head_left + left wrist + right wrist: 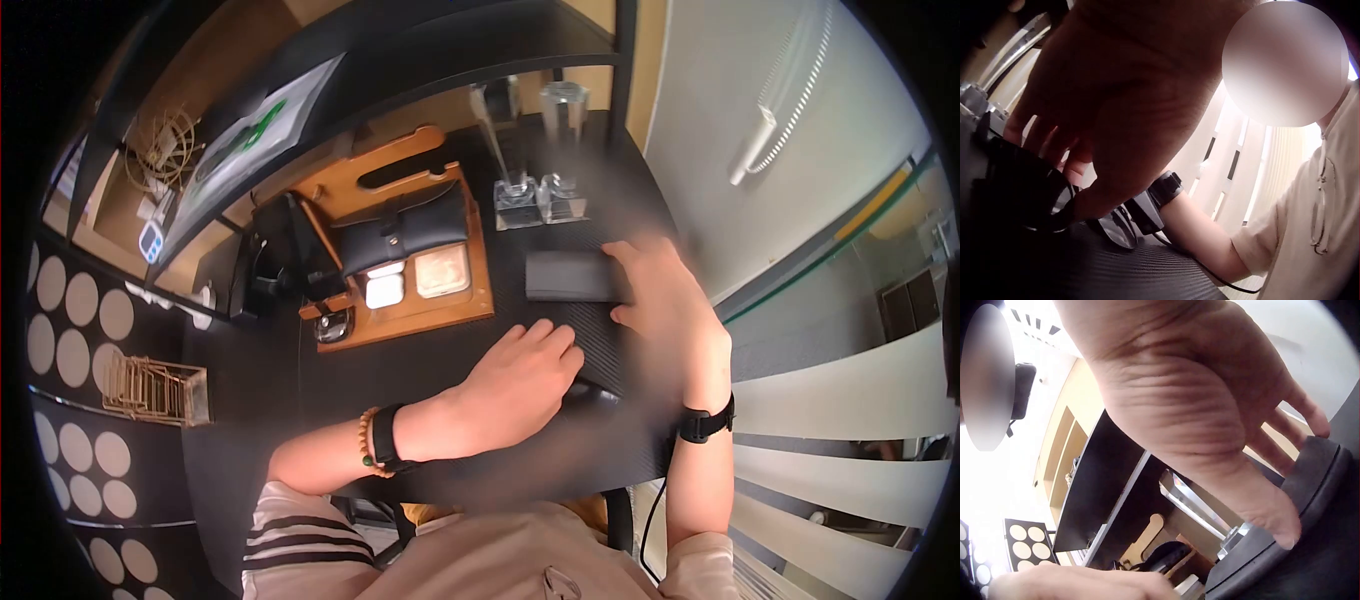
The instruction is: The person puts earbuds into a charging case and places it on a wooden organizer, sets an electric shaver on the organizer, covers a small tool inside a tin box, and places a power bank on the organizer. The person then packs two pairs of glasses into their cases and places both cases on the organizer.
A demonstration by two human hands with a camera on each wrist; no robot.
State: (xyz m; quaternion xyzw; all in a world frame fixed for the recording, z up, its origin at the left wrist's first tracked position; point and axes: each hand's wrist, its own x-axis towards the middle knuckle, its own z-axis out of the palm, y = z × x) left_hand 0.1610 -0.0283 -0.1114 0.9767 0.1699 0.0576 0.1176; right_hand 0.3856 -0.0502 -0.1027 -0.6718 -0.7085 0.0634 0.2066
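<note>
Low over the dark ribbed mat, my left hand (510, 385) bends its fingers at a pair of dark-lensed glasses (592, 393). In the left wrist view, the thumb and fingers pinch the frame of these glasses (1119, 228), partly hidden in shadow. A dark grey glasses case (568, 276) lies on the mat, its lid down. My right hand (672, 305), blurred in the head view, grips the case at its right end. The right wrist view shows the thumb on one long side of the case (1241, 565) and fingertips on the other.
Behind the case stand two clear crystal trophies (565, 195). To their left, a wooden organizer (400, 325) holds a black pouch and white cases. A shelf (480, 75) overhangs the back of the table. A wire rack (155, 388) is at the left and a wall at the right.
</note>
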